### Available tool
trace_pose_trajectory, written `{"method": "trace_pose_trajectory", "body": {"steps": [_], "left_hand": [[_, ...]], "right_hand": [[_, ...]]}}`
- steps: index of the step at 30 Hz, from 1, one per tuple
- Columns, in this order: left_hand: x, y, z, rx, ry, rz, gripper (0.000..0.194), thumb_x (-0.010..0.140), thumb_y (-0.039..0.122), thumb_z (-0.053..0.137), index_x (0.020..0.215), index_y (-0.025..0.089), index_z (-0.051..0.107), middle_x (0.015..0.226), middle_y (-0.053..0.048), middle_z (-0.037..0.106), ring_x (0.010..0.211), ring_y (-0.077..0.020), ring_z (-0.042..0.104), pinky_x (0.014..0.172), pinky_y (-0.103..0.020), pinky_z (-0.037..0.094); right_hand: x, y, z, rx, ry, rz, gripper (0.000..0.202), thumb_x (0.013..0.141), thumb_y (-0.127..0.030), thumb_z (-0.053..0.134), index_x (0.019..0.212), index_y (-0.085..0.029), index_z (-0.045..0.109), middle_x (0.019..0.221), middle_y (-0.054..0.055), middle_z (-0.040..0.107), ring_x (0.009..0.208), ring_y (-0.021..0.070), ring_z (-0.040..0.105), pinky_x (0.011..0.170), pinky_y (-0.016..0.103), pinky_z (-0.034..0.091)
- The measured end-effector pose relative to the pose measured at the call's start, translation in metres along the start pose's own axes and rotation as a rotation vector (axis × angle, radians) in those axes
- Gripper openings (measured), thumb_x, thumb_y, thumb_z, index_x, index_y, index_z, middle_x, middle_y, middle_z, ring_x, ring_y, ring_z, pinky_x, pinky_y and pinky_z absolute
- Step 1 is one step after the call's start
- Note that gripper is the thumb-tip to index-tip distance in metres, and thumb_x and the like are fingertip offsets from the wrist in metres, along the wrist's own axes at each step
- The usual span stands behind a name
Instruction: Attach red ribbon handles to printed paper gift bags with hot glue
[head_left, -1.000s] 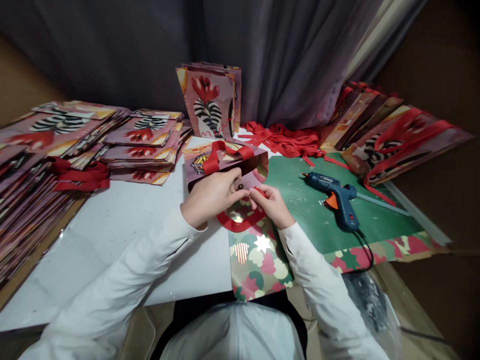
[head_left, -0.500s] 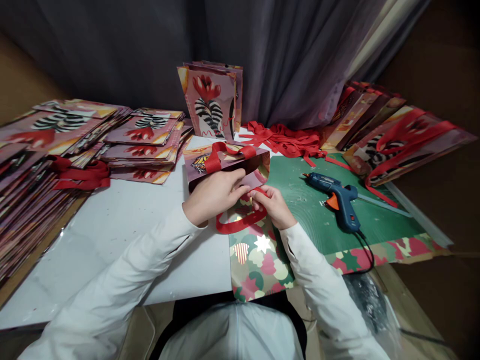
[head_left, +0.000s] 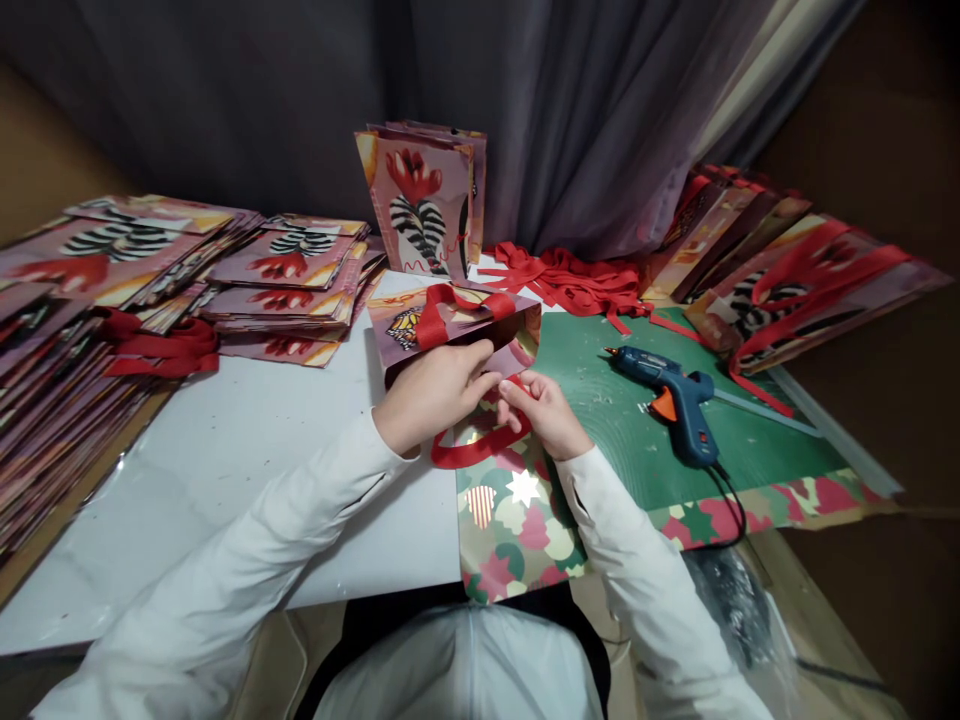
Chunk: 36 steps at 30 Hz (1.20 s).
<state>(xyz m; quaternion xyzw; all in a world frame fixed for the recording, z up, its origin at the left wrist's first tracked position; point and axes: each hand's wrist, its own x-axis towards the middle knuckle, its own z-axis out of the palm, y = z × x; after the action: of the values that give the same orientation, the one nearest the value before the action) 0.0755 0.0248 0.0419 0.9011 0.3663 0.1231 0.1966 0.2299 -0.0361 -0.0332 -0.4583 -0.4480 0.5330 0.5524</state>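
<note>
A paper gift bag (head_left: 390, 318) lies mouth toward me, its opening dark inside. One red ribbon handle (head_left: 431, 318) loops over its far panel, and a second red ribbon (head_left: 480, 453) curves below its near edge. My left hand (head_left: 441, 388) is closed at the bag's mouth, fingers at the opening and thumb pointing right; its grip appears to be on the bag's near panel, partly hidden. My right hand (head_left: 549, 408) pinches the near ribbon between thumb and forefinger, close to the left thumb tip.
Right of the hands, a blue glue gun (head_left: 675, 400) lies on a green board (head_left: 585, 400). Red ribbons (head_left: 570, 278) are heaped behind. Flat bag stacks (head_left: 285, 290) stand left, finished-looking bags with ribbons (head_left: 810, 280) lean right, and an upright bag (head_left: 420, 200) stands at the curtain.
My left hand has shifted very slightly right. The right-hand fingers have moved a little around the ribbon, and the bag's mouth has tilted slightly.
</note>
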Motion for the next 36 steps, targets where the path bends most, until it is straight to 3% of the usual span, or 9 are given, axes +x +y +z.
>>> {"method": "trace_pose_trajectory", "body": {"steps": [10,18,23,28,32,36], "left_hand": [[0.000,-0.002,0.001,-0.111,-0.013,0.049,0.025,0.091,0.039,0.048,0.075,0.022,0.039,0.066,0.003,0.056,0.058,-0.0150,0.054,0.054,-0.025,0.028],[0.003,-0.006,0.003,-0.168,-0.088,0.123,0.014,0.091,0.033,0.046,0.083,0.022,0.044,0.065,0.004,0.059,0.056,-0.0141,0.055,0.056,-0.024,0.033],[0.005,-0.009,0.010,-0.101,-0.004,0.074,0.014,0.093,0.033,0.044,0.084,0.022,0.046,0.069,0.002,0.058,0.062,-0.0155,0.056,0.057,-0.025,0.031],[0.008,-0.014,0.010,-0.096,0.009,0.064,0.015,0.093,0.035,0.044,0.086,0.022,0.048,0.071,0.002,0.058,0.063,-0.0158,0.056,0.056,-0.025,0.031],[0.008,-0.013,0.008,-0.078,-0.022,0.061,0.016,0.092,0.036,0.045,0.091,0.022,0.053,0.069,0.002,0.059,0.062,-0.0159,0.056,0.056,-0.025,0.033],[0.009,-0.013,0.011,-0.136,-0.037,0.057,0.025,0.092,0.036,0.045,0.108,0.021,0.057,0.081,-0.001,0.065,0.070,-0.0176,0.061,0.061,-0.026,0.037]], "right_hand": [[0.000,-0.005,-0.001,0.044,-0.063,0.011,0.046,0.073,-0.065,0.070,0.071,-0.020,0.059,0.056,-0.002,0.063,0.037,0.0070,0.047,0.045,0.023,0.039],[0.004,0.002,0.000,0.094,0.067,0.026,0.050,0.068,-0.067,0.073,0.078,-0.022,0.055,0.058,-0.004,0.064,0.039,0.0073,0.047,0.045,0.022,0.038],[0.002,-0.001,-0.005,0.206,0.087,0.049,0.050,0.065,-0.061,0.078,0.083,-0.022,0.053,0.061,-0.005,0.064,0.047,0.0079,0.054,0.050,0.021,0.044],[0.001,-0.001,-0.009,0.170,0.057,-0.008,0.053,0.067,-0.051,0.080,0.104,-0.022,0.055,0.074,-0.003,0.071,0.056,0.0098,0.061,0.058,0.023,0.050],[0.003,0.003,-0.010,0.116,0.067,-0.025,0.075,0.073,-0.052,0.076,0.133,-0.023,0.042,0.071,-0.004,0.072,0.052,0.0111,0.062,0.057,0.024,0.050],[0.004,0.007,-0.011,0.104,0.092,-0.011,0.075,0.072,-0.053,0.076,0.132,-0.024,0.043,0.071,-0.004,0.073,0.053,0.0126,0.065,0.058,0.026,0.052]]}}
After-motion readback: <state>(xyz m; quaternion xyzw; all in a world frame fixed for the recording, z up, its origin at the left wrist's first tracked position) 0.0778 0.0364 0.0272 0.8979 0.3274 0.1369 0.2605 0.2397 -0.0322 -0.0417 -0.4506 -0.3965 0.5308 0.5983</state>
